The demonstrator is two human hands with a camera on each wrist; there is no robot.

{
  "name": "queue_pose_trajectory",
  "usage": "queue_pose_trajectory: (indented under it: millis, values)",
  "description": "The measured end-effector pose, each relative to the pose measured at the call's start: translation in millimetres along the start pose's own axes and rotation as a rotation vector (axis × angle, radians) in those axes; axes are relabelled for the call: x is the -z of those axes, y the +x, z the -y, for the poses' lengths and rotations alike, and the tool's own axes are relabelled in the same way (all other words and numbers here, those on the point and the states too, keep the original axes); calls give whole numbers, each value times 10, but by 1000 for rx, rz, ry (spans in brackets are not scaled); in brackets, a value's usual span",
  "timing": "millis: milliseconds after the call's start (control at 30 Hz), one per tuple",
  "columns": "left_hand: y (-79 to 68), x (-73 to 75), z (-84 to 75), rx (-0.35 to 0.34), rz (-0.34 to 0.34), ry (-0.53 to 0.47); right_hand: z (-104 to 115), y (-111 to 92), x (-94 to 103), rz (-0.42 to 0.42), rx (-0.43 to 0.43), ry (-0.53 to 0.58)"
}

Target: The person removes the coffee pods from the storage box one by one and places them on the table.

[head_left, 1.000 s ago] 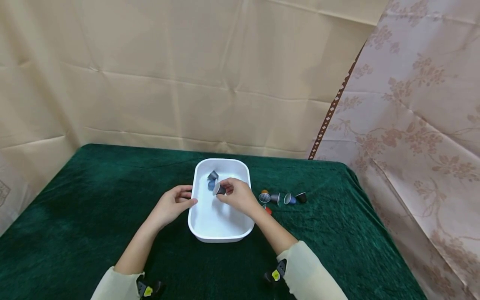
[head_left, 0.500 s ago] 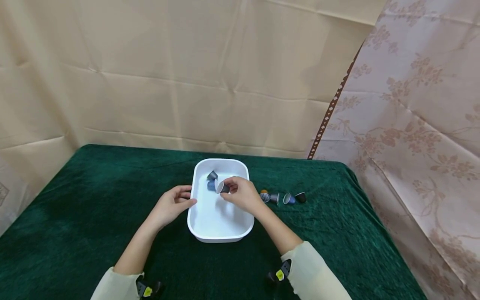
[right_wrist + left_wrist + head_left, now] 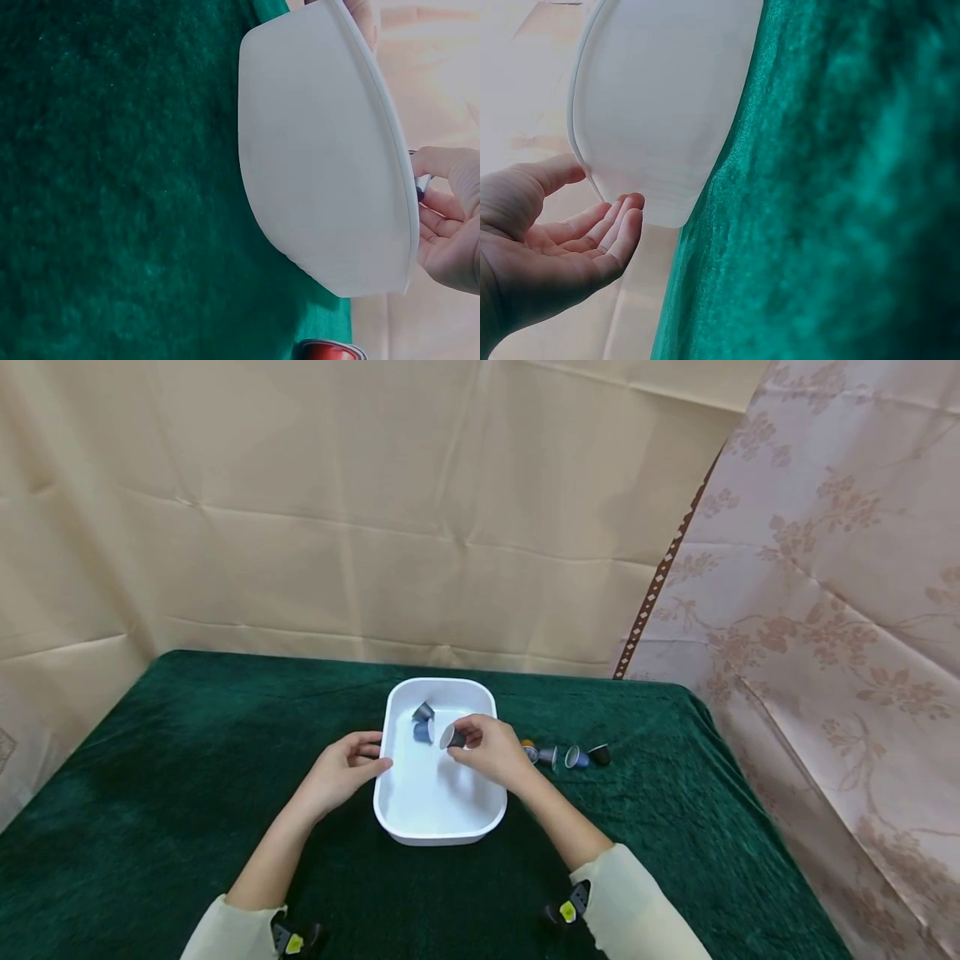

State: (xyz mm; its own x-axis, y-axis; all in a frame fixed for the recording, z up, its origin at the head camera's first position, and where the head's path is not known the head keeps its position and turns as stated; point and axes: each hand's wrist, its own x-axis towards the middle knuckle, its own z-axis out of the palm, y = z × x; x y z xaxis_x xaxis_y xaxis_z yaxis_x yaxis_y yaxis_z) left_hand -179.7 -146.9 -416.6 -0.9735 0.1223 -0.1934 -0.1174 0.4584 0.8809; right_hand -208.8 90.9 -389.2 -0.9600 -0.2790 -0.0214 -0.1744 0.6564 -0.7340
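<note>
Dark capsule point(image 3: 457, 740) in pinched right fingers point(image 3: 474, 722), relaxed left fingers point(image 3: 627, 229) touching white tray point(image 3: 415, 800).

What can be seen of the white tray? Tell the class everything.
The white tray is rectangular and open-topped, with rounded corners and a rim, smooth and plastic-looking. It sits upright on green velvety cloth. A grey capsule and a blue capsule lie inside, far left; the left hand holds its left edge.

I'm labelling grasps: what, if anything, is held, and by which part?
The right hand pinches a small, dark, cup-shaped capsule by its body. The left hand touches the rim of the white rectangular tray; its grip is unclear.
</note>
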Motion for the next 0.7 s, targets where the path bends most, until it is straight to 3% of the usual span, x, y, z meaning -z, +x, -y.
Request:
queue_pose_trajectory:
  millis: [700]
  values:
    - [-17, 9, -25, -2, 8, -5, -19, -88, 118, -37, -17, 13]
